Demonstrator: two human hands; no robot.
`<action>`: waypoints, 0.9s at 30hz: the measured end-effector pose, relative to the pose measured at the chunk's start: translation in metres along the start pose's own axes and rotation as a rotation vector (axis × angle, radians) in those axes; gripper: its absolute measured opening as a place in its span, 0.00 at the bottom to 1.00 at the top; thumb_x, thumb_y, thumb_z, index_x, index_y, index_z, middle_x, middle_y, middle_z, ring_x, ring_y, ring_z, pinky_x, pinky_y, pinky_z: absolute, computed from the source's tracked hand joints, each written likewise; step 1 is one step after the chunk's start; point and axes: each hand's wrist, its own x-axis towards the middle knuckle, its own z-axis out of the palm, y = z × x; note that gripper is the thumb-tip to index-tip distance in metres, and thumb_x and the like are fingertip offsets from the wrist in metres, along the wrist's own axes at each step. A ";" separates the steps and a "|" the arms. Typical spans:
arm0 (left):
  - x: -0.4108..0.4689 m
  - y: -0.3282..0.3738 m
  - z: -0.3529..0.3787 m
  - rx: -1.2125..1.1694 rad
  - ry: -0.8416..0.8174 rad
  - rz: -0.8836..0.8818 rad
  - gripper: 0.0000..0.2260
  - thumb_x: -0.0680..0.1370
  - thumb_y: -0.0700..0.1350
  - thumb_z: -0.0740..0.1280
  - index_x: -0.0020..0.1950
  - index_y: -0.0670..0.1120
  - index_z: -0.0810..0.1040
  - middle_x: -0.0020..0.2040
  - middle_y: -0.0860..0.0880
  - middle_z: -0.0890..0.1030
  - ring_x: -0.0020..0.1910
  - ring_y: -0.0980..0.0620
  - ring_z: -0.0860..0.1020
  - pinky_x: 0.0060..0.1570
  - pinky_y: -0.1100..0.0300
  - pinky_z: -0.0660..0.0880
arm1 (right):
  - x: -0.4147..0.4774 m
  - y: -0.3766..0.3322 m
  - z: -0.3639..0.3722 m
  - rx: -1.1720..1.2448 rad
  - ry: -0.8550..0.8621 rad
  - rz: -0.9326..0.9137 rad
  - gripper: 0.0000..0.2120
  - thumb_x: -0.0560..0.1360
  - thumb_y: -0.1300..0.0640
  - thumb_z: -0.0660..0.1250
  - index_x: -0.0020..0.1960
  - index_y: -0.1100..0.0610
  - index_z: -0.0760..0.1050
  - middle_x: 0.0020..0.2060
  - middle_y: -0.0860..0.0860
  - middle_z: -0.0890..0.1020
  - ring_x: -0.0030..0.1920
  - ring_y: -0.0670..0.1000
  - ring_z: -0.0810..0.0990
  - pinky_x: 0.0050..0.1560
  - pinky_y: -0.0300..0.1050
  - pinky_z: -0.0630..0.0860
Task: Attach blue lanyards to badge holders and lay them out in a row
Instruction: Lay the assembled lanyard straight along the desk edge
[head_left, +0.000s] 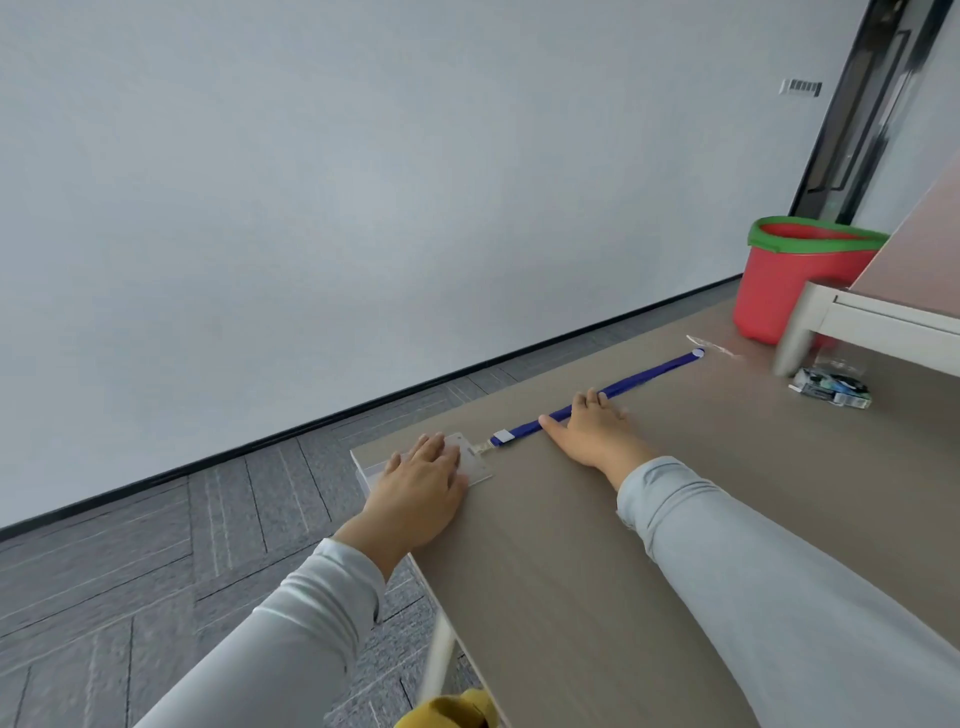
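Open-palmed, our left hand (421, 483) pins the clear plastic badge holder (475, 464); our right hand (592, 431) beyond presses the blue fabric lanyard (649, 376) straight, probably.

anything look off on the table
Nothing spilled or damaged. The blue lanyard lies straight, clipped to the badge holder under the left hand. Slightly odd: the holder sits at the very corner of the table, and a loose clear wrapper lies by the lanyard's far end.

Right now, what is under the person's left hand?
A clear badge holder lies under the left hand at the corner of the table. Only its clip end shows; the rest is covered.
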 end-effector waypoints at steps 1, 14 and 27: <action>0.001 0.000 0.000 -0.007 0.002 -0.016 0.22 0.82 0.52 0.47 0.76 0.48 0.53 0.77 0.49 0.50 0.76 0.52 0.46 0.73 0.48 0.44 | 0.003 -0.002 0.000 0.001 -0.005 -0.001 0.39 0.77 0.35 0.46 0.76 0.61 0.44 0.77 0.57 0.46 0.77 0.55 0.45 0.74 0.55 0.48; 0.026 -0.007 0.002 0.047 -0.011 -0.074 0.23 0.81 0.56 0.44 0.76 0.52 0.49 0.78 0.49 0.44 0.76 0.48 0.41 0.72 0.45 0.40 | 0.041 -0.005 0.000 0.046 0.047 0.037 0.46 0.72 0.29 0.50 0.76 0.60 0.46 0.77 0.56 0.48 0.77 0.54 0.46 0.75 0.54 0.47; 0.026 -0.007 0.003 0.061 -0.040 -0.144 0.25 0.81 0.58 0.43 0.76 0.52 0.44 0.77 0.51 0.42 0.76 0.50 0.40 0.70 0.40 0.39 | 0.039 -0.004 0.000 0.041 0.062 0.031 0.47 0.71 0.28 0.49 0.76 0.59 0.45 0.77 0.56 0.47 0.77 0.54 0.45 0.75 0.55 0.46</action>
